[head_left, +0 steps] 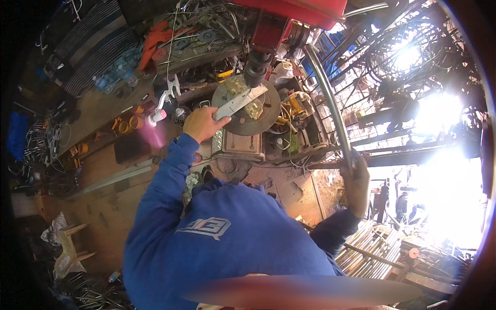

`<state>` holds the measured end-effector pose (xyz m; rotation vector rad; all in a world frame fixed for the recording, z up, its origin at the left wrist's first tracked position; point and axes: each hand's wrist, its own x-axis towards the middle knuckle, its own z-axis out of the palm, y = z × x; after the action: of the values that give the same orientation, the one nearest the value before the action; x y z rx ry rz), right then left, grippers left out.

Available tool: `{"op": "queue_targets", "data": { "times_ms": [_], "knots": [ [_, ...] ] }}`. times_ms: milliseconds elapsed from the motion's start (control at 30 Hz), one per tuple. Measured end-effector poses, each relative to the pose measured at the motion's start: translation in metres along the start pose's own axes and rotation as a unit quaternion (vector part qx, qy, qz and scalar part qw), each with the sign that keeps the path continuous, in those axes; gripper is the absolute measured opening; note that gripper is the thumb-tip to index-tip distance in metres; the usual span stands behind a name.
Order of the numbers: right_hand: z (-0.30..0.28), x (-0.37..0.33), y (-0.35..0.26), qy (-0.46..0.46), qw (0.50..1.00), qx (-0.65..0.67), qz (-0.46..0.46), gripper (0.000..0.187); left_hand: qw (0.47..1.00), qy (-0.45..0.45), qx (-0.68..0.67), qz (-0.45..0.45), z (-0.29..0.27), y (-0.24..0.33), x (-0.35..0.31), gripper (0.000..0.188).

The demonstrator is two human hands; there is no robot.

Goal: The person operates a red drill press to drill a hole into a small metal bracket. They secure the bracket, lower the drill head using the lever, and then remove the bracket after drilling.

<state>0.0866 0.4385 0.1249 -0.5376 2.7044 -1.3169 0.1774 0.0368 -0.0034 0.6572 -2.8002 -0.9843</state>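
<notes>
My left hand is closed round the near end of a pale flat metal bar. The bar lies slantwise across a rough block on the round drill press table. Its far end reaches beneath the dark drill chuck; whether a bit touches the metal is hidden from this angle. On the right, my right hand wraps round the lower end of a long steel lever, which runs up to the red drill press head.
A white-and-pink lamp or fan-like device stands left of my left hand. Yellow-handled tools crowd the box right of the table. Metal rods are stacked at lower right. A cluttered workbench runs along the back; a pale stool lies lower left.
</notes>
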Motion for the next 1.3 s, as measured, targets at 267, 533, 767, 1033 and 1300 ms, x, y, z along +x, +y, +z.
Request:
{"op": "queue_targets", "data": {
  "times_ms": [267,533,767,1033,1300],
  "knots": [
    [0.036,0.016,0.07,-0.026,0.999,0.011,0.031,0.029,0.998,-0.014,0.055,0.013,-0.013,0.01,0.004,0.051],
    [0.054,0.03,0.092,-0.007,1.0,0.014,0.001,0.03,0.999,-0.036,0.041,-0.002,-0.015,0.004,0.007,0.058],
    [0.054,0.026,0.1,0.009,1.0,-0.019,-0.002,0.033,0.999,0.0,0.048,0.012,0.0,-0.016,0.012,0.062],
    [0.052,0.029,0.099,-0.01,1.0,-0.007,0.005,0.031,0.999,0.012,0.042,0.021,0.007,-0.026,0.012,0.065],
    [0.057,0.036,0.101,-0.017,0.999,-0.029,0.017,0.025,0.999,-0.009,0.026,0.026,0.001,-0.023,0.015,0.064]
  ]
}}
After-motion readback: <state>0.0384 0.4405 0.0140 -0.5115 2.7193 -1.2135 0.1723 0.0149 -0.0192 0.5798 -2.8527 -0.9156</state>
